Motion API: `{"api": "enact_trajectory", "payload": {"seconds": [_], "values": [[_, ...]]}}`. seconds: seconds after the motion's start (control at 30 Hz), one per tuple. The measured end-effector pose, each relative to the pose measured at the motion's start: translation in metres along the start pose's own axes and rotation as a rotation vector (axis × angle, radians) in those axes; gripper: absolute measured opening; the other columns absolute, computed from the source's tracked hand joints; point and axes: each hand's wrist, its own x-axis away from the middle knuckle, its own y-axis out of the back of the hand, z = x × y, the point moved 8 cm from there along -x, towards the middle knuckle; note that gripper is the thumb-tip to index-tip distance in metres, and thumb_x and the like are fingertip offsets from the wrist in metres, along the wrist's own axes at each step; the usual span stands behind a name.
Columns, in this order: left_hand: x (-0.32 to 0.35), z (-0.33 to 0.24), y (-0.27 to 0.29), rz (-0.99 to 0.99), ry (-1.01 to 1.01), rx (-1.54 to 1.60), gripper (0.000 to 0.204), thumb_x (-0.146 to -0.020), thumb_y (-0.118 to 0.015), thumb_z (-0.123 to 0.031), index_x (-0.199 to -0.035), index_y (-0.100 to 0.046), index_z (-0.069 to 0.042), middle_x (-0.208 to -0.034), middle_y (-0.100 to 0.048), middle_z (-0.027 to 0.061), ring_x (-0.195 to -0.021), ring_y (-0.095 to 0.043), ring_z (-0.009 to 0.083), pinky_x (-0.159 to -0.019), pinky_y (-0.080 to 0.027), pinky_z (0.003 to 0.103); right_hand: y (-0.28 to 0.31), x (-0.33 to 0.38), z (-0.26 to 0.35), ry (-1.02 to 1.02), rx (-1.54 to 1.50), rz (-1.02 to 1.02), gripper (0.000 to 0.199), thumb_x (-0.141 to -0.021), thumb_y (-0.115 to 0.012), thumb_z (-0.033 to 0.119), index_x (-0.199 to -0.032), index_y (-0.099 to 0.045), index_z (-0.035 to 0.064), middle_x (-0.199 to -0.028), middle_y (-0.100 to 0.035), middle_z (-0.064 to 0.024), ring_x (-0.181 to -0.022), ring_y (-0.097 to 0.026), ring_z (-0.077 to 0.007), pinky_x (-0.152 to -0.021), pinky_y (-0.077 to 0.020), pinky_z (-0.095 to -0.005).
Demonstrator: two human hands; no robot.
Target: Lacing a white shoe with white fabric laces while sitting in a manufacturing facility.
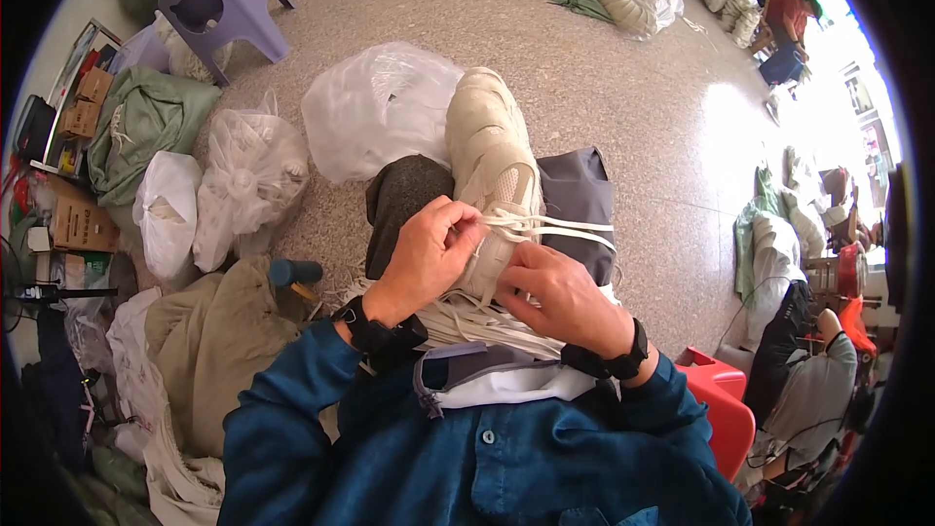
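A cream sneaker (pixel 492 127) rests across my lap, its toe pointing away from me. White shoelaces (pixel 575 228) run from its eyelets, with loose ends trailing to the right over my grey-clad knee. My left hand (pixel 429 251) is at the left side of the shoe opening, thumb and forefinger pinched on a shoelace. On the opposite side, my right hand (pixel 565 294) is closed, its fingertips pressed together near the sneaker's tongue; whatever they hold is hidden. Below the sneaker, a bundle of loose white laces (pixel 477 323) lies on my lap.
A clear plastic bag (pixel 375 107) lies on the floor beyond my knees. Filled bags (pixel 251 180) stand to the left, near a purple stool (pixel 226 15). A red stool (pixel 719 404) is at my right. Another person (pixel 813 380) sits at the far right, among shoes and sacks.
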Motion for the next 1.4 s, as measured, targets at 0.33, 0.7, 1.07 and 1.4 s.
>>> {"api": "enact_trajectory", "payload": {"seconds": [0.33, 0.7, 1.07, 1.4], "values": [[0.021, -0.011, -0.004, -0.11, -0.158, -0.316, 0.026, -0.087, -0.066, -0.003, -0.113, -0.063, 0.0, -0.097, -0.063, 0.0163, -0.088, -0.064, 0.0361, -0.078, -0.053, 0.042, -0.005, -0.003, -0.015, -0.093, 0.018, -0.196, 0.02, -0.087, -0.068, 0.008, -0.104, -0.059, 0.0036, -0.084, -0.063, -0.0151, -0.076, -0.065, -0.0374, -0.067, -0.0512, -0.045], [0.015, -0.006, -0.001, -0.146, -0.162, -0.264, 0.013, -0.09, -0.062, -0.002, -0.102, -0.065, 0.001, -0.094, -0.063, 0.017, -0.084, -0.064, 0.0377, -0.075, -0.052, 0.044, -0.025, -0.042, -0.019, -0.139, 0.457, -0.087, 0.022, -0.088, -0.069, 0.023, -0.089, -0.061, 0.0032, -0.074, -0.068, -0.0149, -0.067, -0.069, -0.0332, -0.06, -0.0532, -0.0432], [0.008, 0.02, -0.002, -0.035, 0.081, 0.077, 0.008, -0.09, -0.065, -0.003, -0.096, -0.065, 0.003, -0.087, -0.067, 0.0169, -0.078, -0.067, 0.0279, -0.07, -0.053, 0.036, -0.018, -0.039, -0.018, -0.056, 0.492, -0.098, 0.019, -0.092, -0.064, 0.022, -0.083, -0.059, 0.0053, -0.067, -0.066, -0.0123, -0.06, -0.068, -0.0307, -0.052, -0.0515, -0.0428], [0.004, 0.028, -0.005, 0.033, 0.127, 0.15, 0.011, -0.09, -0.066, -0.006, -0.098, -0.064, 0.002, -0.083, -0.068, 0.0111, -0.072, -0.065, 0.0169, -0.067, -0.053, 0.031, -0.029, -0.047, -0.029, -0.122, 0.554, -0.018, 0.019, -0.09, -0.064, 0.021, -0.082, -0.059, 0.0049, -0.067, -0.064, -0.014, -0.06, -0.067, -0.0338, -0.052, -0.0512, -0.0445]]}}
